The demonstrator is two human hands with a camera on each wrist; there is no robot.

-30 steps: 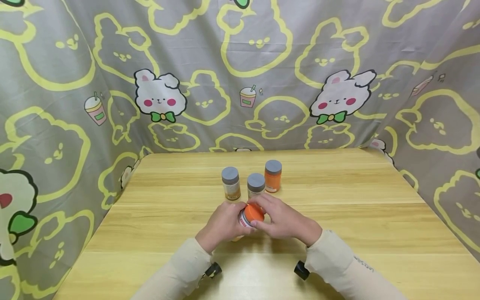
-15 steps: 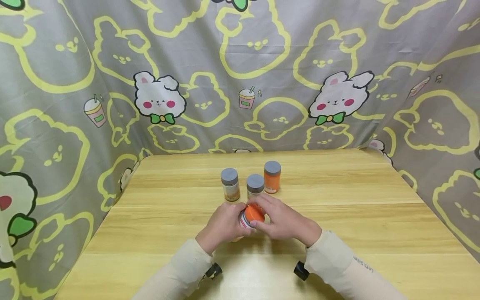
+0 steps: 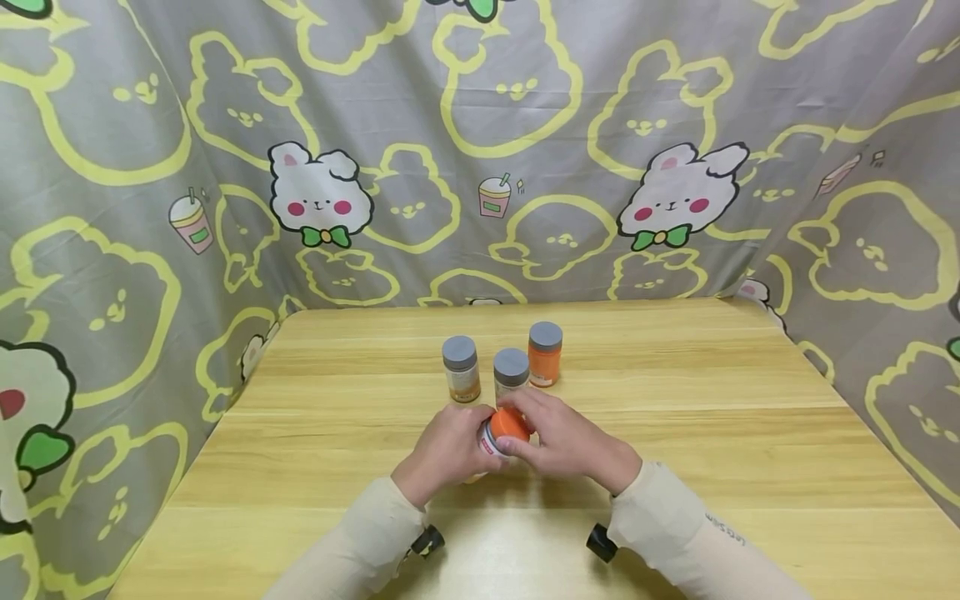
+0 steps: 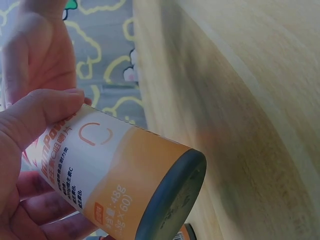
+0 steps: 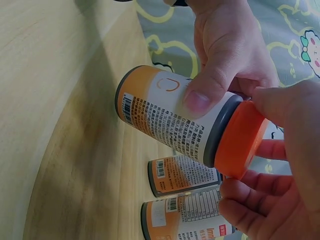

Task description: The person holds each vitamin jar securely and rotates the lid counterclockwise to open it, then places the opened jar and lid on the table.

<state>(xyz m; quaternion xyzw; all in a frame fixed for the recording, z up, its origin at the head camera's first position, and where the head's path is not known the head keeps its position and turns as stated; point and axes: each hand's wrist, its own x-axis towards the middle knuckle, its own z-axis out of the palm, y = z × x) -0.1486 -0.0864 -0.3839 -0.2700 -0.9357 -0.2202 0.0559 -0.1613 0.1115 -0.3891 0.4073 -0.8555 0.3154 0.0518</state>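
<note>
My left hand [image 3: 448, 446] grips a tablet bottle [image 5: 170, 110] around its body, thumb on one side and fingers on the other. White and orange, with a large "C" on the label, the bottle is tilted and held off the table. Its dark base [image 4: 175, 200] points down in the left wrist view. On the other end sits an orange cap [image 5: 241, 140], with a dark grey ring [image 5: 222, 129] beneath it. My right hand [image 3: 566, 437] holds this cap between thumb and curled fingers. In the head view, the hands hide most of the bottle's body.
Beyond my hands, three grey-capped bottles stand on the wooden table [image 3: 300, 467]: one left [image 3: 461, 369], one middle [image 3: 512, 367], and an orange one [image 3: 545, 354] farther back on the right. A patterned curtain [image 3: 405, 100] hangs behind the table and along both sides.
My right thumb and fingers have shifted slightly on the orange cap. The left hand keeps its hold on the bottle, and the standing bottles have stayed in place.
</note>
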